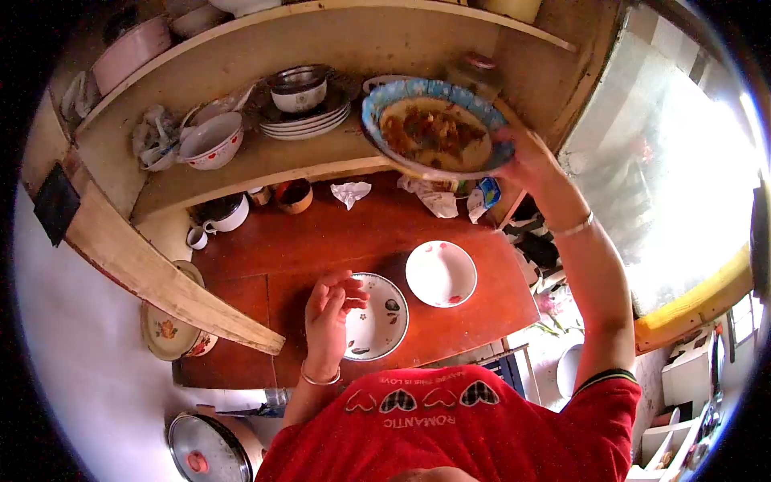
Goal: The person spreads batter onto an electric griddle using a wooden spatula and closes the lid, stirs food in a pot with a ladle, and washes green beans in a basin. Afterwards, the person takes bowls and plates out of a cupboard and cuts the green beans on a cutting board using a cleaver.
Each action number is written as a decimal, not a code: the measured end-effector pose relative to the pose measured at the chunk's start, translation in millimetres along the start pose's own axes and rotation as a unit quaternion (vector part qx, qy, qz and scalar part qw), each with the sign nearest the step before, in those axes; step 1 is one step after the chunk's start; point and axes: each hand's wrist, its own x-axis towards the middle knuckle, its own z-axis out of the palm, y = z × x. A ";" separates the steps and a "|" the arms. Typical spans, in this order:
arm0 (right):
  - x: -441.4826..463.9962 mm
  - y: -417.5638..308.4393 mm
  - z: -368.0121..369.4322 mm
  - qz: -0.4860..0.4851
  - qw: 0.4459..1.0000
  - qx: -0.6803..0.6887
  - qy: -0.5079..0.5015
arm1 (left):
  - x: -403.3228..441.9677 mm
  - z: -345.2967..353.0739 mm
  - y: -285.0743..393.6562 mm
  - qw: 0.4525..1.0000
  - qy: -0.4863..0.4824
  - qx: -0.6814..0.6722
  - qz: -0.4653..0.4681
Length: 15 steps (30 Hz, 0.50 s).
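Observation:
My right hand [526, 157] grips the right rim of a blue-rimmed dish [381, 103] with brown food [434, 132] in it. The dish is raised at the front edge of the middle shelf and tilts toward me. Below, my left hand [328, 309] hangs over the left side of a white plate [377, 321] with leaf patterns. Its fingers are loosely bent and apart, with nothing in them. Right of that plate, a white bowl [440, 273] with red flower marks stands on the red-brown table [305, 249].
On the middle shelf [281, 165] are stacked plates [305, 127], a flowered bowl [211, 140] and a lidded jar [475, 74]. Mugs [227, 215] and crumpled tissue [351, 193] lie at the table's back. A wooden post [169, 281] slants across the left; a bright window [658, 161] is right.

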 end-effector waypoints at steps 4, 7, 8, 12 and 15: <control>11.9 -34.1 46.1 -0.041 0.995 -0.057 0.065 | -11.6 -10.1 3.0 0.999 0.029 0.007 0.013; 88.7 -39.9 22.1 -0.026 0.997 -0.068 0.036 | -20.3 -17.0 6.3 0.997 0.065 0.009 0.035; 106.4 -42.8 21.1 -0.022 0.998 -0.057 0.030 | -21.3 -19.8 5.8 0.996 0.074 0.007 0.040; 150.9 -27.4 15.8 -0.002 0.999 -0.026 0.025 | -9.8 -18.1 10.2 0.992 0.091 0.052 0.070; 161.3 -23.1 23.8 -0.010 0.998 -0.001 0.055 | 45.0 18.8 26.4 0.984 0.049 0.090 0.146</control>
